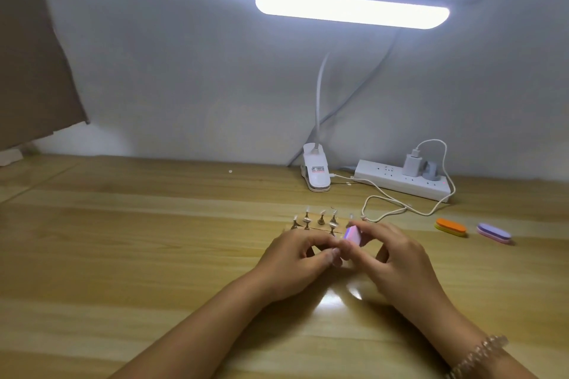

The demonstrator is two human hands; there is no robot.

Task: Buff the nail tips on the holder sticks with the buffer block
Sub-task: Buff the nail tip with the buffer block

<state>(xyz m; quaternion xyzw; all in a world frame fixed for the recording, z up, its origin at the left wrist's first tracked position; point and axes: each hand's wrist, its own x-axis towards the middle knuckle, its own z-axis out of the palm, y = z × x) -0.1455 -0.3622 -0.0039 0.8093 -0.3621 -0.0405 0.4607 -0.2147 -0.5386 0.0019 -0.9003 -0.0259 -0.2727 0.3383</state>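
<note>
- The buffer block, white with a pink-purple edge, is held low over the tabletop, just in front of the row of holder sticks.
- The right hand pinches the block between thumb and curled fingers, with its white face tilted up and to the left.
- The left hand has thumb and fingers drawn together right against the block. What they pinch is too blurred to tell, but it is probably one stick with its tip.
- To buff well, the left hand should keep the work still while only the block moves, in short, light strokes in one direction.
- The block's face should lie flat on the tip's curve. A dug-in corner would likely scratch or pop the tip off.
- Wrists resting on the tabletop would steady both hands.
- The other sticks stand upright close behind the knuckles, each with a clear nail tip. A wide stroke could knock them, so keep the motion small.
- An orange buffer and a purple buffer lie well apart to the right, with a white cable between them and the sticks.
- The lamp throws glare on the tabletop near the hands, so tilting the tip toward the light would show any dull patches.
</note>
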